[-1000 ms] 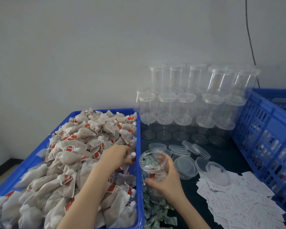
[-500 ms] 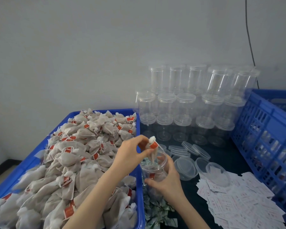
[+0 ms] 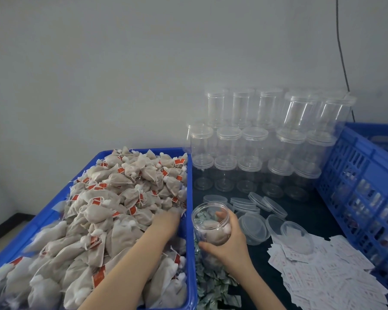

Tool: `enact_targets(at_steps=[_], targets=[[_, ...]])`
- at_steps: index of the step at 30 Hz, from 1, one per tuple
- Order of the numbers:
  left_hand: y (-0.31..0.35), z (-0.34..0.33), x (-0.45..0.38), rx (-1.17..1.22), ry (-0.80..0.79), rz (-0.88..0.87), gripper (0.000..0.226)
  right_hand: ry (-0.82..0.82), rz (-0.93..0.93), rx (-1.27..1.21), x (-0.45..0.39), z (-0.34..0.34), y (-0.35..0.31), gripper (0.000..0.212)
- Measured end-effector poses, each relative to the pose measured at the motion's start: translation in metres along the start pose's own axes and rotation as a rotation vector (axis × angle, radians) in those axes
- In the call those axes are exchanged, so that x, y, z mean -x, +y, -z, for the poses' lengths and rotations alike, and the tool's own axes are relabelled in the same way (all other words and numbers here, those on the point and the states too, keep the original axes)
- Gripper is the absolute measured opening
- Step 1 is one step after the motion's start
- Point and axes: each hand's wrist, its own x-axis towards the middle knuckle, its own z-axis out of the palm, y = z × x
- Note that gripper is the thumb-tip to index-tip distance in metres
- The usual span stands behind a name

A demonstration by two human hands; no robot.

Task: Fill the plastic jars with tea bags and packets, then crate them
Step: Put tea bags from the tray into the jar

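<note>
I can read no text anywhere in my head view. The tea bags (image 3: 112,198) heaped in the blue tray (image 3: 189,198) carry small red tags (image 3: 133,210) with pale marks on them, but these are too small and blurred for me to make out a letter. The white paper slips (image 3: 323,278) spread on the dark table at my right show faint red and grey print; I cannot make out any word or number there either. The crumpled green-grey packets (image 3: 213,285) show a pattern only, nothing I can read.
</note>
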Motion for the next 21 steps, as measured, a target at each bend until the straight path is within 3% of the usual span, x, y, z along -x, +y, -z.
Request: enact_targets(at_steps=[2, 4, 14, 19, 21], targets=[[0.000, -0.005, -0.004, -0.051, -0.154, -0.009, 0.043, 0.003, 0.000, -0.004, 0.000, 0.000, -0.001, 0.087], [0.000, -0.007, -0.007, -0.104, -0.176, -0.018, 0.041, 0.005, 0.002, -0.010, 0.000, 0.000, -0.002, 0.088], [0.005, 0.006, -0.006, -0.030, 0.143, 0.026, 0.030, 0.011, -0.002, 0.006, 0.000, 0.000, -0.003, 0.089], [0.012, -0.003, -0.004, -0.069, -0.091, -0.042, 0.047, 0.008, 0.000, 0.020, 0.000, 0.001, -0.002, 0.092], [0.014, -0.001, -0.003, -0.123, -0.091, -0.079, 0.045, 0.007, -0.002, 0.028, -0.001, 0.001, -0.001, 0.093]])
